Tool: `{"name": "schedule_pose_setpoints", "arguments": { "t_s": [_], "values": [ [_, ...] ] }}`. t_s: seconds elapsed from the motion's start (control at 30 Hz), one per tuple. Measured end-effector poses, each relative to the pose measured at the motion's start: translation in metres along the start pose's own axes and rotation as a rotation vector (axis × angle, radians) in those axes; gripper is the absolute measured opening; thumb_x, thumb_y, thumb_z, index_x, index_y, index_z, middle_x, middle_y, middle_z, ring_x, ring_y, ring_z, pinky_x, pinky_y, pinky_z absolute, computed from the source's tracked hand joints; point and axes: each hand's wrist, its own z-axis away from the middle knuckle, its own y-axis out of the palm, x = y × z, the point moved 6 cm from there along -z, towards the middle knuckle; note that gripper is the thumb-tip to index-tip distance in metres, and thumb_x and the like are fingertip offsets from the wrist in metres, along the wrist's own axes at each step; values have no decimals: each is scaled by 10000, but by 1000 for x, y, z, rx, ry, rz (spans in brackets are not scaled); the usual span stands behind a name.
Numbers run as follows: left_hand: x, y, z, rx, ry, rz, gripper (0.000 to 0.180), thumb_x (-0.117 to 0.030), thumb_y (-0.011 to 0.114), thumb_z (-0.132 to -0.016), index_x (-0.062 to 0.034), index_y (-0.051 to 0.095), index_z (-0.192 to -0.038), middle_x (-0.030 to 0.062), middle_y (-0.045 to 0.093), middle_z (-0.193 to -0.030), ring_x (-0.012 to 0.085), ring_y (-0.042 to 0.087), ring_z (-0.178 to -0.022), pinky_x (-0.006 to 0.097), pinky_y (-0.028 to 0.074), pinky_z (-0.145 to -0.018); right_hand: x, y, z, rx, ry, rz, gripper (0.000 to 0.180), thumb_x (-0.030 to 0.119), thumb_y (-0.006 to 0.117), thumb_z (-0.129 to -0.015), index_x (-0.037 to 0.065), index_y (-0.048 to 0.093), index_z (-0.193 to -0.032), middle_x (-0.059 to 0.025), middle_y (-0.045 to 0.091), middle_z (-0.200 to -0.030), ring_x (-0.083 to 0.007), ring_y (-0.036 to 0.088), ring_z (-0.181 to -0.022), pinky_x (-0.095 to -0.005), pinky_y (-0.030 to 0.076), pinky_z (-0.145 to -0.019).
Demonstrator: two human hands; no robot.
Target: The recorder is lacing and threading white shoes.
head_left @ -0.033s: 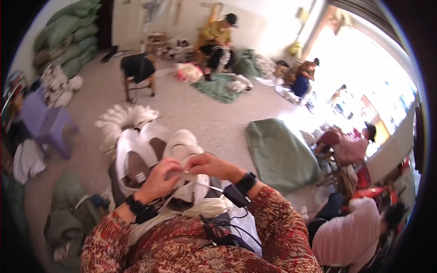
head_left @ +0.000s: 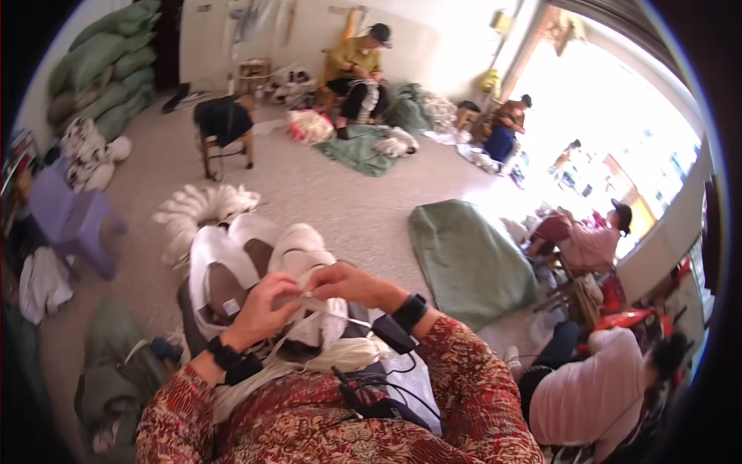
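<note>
A white shoe [head_left: 297, 247] lies on my lap with its toe pointing away from me, and a white shoelace [head_left: 352, 315] trails from it. Over its lacing area my left hand [head_left: 270, 305] and my right hand [head_left: 346, 284] meet, the fingertips of both pinched on the lace. The exact crossing of the lace between the fingers is too small to make out. To the left of that shoe, next to my left hand, rest more white shoes with brown insoles [head_left: 224, 286]. A bundle of loose pale laces [head_left: 340, 356] lies across my lap below the hands.
On the floor ahead sits a row of white shoe pieces [head_left: 205, 205]. A green sack [head_left: 471, 263] lies to the right, a purple chair [head_left: 73, 209] stands left, and a stool with dark cloth [head_left: 222, 124] is farther off. Several people sit working around the room, one [head_left: 591, 387] close at right.
The whole view has shifted slightly, so the room appears a little farther left. Both hands stay together at the lace, with hardly any visible change in their grip.
</note>
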Motion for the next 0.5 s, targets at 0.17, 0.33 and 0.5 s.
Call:
{"name": "schedule_pose_setpoints", "arguments": {
  "t_s": [0.17,0.33,0.5],
  "values": [
    [-14,3,-9,10,-53,83,103,-53,715,-856,1,705,-944,104,656,-1026,244,642,-988,333,493,-895,-3,9,9,-69,90,-65,178,152,659,-926,31,715,-1043,42,643,-898,-60,548,-857,-233,445,-785],
    [-2,-1,-18,117,-201,40,99,-99,708,-882,-8,700,-919,75,645,-898,170,614,-863,312,488,-763,12,10,11,-112,19,-64,156,170,687,-917,33,705,-988,47,626,-842,-54,535,-795,-225,443,-712],
    [4,13,-29,363,-504,399,249,-224,555,-1004,-50,632,-843,-35,566,-797,65,497,-773,248,408,-688,-10,-3,28,-335,-41,-17,169,101,655,-914,1,668,-1050,5,638,-941,-69,571,-858,-250,492,-759]
  ]
}}
